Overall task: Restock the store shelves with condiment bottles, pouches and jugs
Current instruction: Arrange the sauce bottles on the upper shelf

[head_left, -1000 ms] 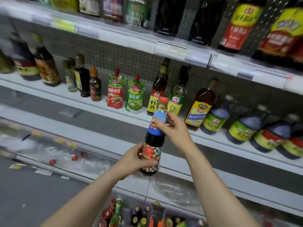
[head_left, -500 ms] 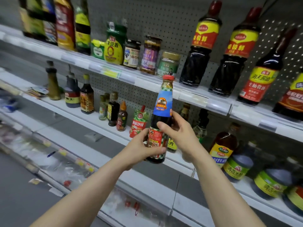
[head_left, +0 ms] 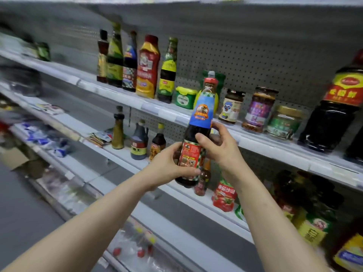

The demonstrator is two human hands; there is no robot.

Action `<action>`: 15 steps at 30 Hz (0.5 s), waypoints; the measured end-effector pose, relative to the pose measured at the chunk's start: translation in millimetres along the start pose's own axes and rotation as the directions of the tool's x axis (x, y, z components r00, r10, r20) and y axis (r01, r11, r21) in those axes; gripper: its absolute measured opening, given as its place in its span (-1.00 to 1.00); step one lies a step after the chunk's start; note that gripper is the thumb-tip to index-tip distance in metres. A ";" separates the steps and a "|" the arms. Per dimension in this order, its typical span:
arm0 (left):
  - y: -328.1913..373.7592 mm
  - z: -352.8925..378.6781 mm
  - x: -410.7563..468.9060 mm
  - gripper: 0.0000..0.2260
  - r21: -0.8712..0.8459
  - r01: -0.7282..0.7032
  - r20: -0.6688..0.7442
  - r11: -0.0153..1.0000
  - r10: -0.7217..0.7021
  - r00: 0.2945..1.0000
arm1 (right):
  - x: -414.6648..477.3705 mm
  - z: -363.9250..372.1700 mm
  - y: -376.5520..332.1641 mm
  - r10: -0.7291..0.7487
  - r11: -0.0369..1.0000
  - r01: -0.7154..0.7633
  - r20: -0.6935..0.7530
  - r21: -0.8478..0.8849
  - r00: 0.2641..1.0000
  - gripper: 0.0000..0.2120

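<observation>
I hold a dark sauce bottle (head_left: pixel 201 122) with a red cap, a blue upper label and a red lower label, upright in front of the shelves. My left hand (head_left: pixel 167 165) grips its lower body from the left. From the right, my right hand (head_left: pixel 218 148) wraps its middle. The bottle's cap stands level with the upper shelf (head_left: pixel 161 108), in front of a green pouch (head_left: pixel 218 83).
The upper shelf carries a group of tall bottles (head_left: pixel 147 65), a green tub (head_left: pixel 184 98), jars (head_left: pixel 257 109) and a big dark soy bottle (head_left: pixel 334 107). The middle shelf (head_left: pixel 137 163) holds small bottles (head_left: pixel 138 140), sachets (head_left: pixel 100 137) and a red pouch (head_left: pixel 224 195). Lower shelves hold bagged goods.
Both hands have lifted the bottle higher, up to the level of the upper shelf. The view has swung up and left, showing more of the upper shelf.
</observation>
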State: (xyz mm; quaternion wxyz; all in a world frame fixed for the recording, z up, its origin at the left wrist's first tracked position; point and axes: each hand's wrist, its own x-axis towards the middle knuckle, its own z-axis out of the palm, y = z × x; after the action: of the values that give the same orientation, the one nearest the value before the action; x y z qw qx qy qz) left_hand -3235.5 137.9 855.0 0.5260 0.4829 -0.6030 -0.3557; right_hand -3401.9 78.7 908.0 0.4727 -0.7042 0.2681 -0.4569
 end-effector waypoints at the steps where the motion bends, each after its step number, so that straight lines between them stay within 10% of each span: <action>1: 0.3 -18.6 1.6 -0.33 0.013 0.002 -0.017 1.000 -0.002 1.000 | 11.1 16.0 -0.5 -0.001 1.000 0.001 0.005 0.017 1.000 -0.56; 15: -32.0 -214.0 45.6 -0.40 0.085 0.011 -0.196 0.996 0.006 0.981 | 161.6 182.4 16.0 -0.014 0.992 0.000 0.108 0.128 0.994 -0.54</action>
State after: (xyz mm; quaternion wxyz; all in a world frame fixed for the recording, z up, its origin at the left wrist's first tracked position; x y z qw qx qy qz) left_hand -3018.7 102.3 879.7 0.5614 0.5384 -0.5623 -0.2808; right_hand -3166.5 18.1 931.8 0.5290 -0.6973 0.2095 -0.4359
